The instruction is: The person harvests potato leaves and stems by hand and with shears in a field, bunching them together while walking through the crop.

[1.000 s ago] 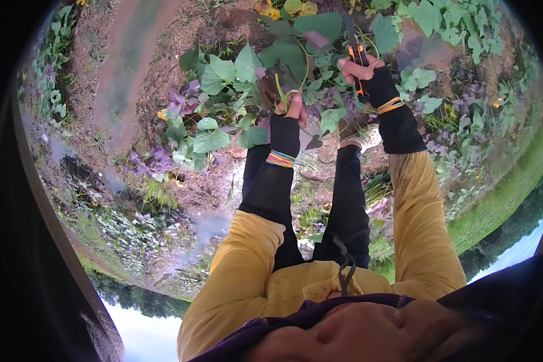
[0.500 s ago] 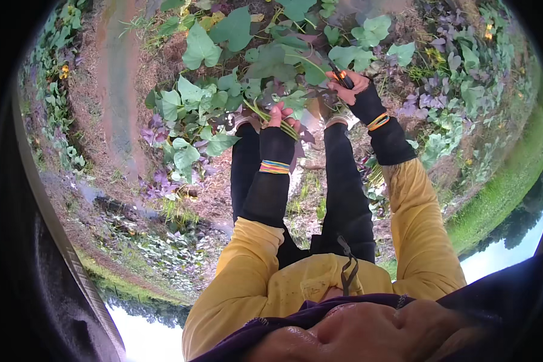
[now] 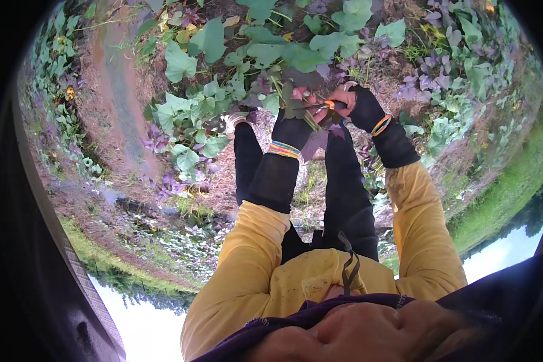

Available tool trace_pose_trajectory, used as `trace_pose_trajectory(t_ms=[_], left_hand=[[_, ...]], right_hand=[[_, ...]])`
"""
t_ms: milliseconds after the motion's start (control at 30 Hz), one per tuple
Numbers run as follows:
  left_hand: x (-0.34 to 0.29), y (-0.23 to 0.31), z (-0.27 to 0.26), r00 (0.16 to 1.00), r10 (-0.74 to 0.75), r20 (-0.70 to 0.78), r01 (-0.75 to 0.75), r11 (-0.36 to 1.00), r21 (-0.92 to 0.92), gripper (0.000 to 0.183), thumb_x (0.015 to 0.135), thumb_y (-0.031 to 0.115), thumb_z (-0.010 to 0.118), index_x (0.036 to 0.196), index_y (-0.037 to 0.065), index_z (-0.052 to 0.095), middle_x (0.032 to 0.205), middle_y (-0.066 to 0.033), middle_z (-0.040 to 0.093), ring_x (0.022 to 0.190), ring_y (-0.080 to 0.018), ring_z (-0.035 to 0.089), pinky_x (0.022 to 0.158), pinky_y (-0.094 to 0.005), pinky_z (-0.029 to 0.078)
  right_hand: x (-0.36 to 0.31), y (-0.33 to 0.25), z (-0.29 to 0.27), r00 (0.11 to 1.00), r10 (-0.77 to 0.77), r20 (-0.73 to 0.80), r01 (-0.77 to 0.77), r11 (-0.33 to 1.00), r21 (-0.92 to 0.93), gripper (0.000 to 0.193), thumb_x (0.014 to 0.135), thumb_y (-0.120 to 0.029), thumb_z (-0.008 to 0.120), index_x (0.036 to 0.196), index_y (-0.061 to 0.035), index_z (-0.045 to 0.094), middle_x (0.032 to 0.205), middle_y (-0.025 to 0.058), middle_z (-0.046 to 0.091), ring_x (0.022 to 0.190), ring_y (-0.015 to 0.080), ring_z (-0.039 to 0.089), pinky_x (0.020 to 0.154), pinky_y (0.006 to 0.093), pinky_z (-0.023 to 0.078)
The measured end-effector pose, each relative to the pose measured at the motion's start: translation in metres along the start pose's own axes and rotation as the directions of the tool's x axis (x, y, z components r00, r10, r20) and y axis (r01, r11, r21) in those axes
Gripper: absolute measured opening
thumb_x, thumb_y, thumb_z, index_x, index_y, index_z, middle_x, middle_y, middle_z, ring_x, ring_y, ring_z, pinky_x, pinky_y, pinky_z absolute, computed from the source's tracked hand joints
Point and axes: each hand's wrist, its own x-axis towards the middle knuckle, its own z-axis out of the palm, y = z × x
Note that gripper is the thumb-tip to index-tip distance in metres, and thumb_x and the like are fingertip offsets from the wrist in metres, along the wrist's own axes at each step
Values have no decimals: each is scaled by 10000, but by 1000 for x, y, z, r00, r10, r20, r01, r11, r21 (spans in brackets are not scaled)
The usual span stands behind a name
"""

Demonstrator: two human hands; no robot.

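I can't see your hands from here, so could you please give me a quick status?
Left hand gripping leafy vine stems. Right hand holding orange-handled snips at the stems. Broad green leaves crowd the cut.

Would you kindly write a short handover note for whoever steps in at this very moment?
Left hand: closed around a bunch of leafy vine stems, partly hidden by leaves.
Right hand: grip closed on a small cutter with orange handles, its tip at the stems beside the left hand.
Things: green and purple leaves spread over the soil bed ahead; a bare dirt path runs to the left. The person bends forward, legs in dark trousers below the hands.
Done: a bunch is gathered in the left hand.
Left: whether the stems are cut through cannot be told; many vines remain on the bed.
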Motion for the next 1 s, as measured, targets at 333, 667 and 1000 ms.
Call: trace_pose_trajectory(t_ms=[333, 667, 1000], left_hand=[[7, -21, 19, 993, 52, -107, -72, 979, -193, 422, 948, 409, 466, 1254, 120, 436, 1098, -29, 525, 1021, -145, 514, 915, -344, 432], [-8, -23, 34, 993, 76, -94, -50, 966, 253, 349, 948, 389, 485, 1084, 71, 531, 932, -45, 597, 853, -164, 600, 732, -314, 501], [-20, -2, 8, 982, -180, 61, 176, 982, 63, 309, 963, 359, 451, 1058, 93, 576, 893, -61, 607, 916, -256, 602, 870, -410, 478]], right_hand=[[-15, -85, 21, 920, 18, -391, 128, 930, 344, 332, 760, -78, 721, 1085, -81, 655, 1119, 93, 582, 1083, 214, 525, 915, 330, 426], [41, -35, 28, 722, 683, -109, -133, 292, 947, 244, 791, -198, 733, 967, -46, 660, 703, -8, 608, 642, 61, 559, 555, 223, 450], [39, -24, 43, 826, 526, 203, -256, 28, 966, 233, 812, -242, 707, 932, -63, 620, 696, 6, 598, 579, 54, 534, 474, 203, 419]])
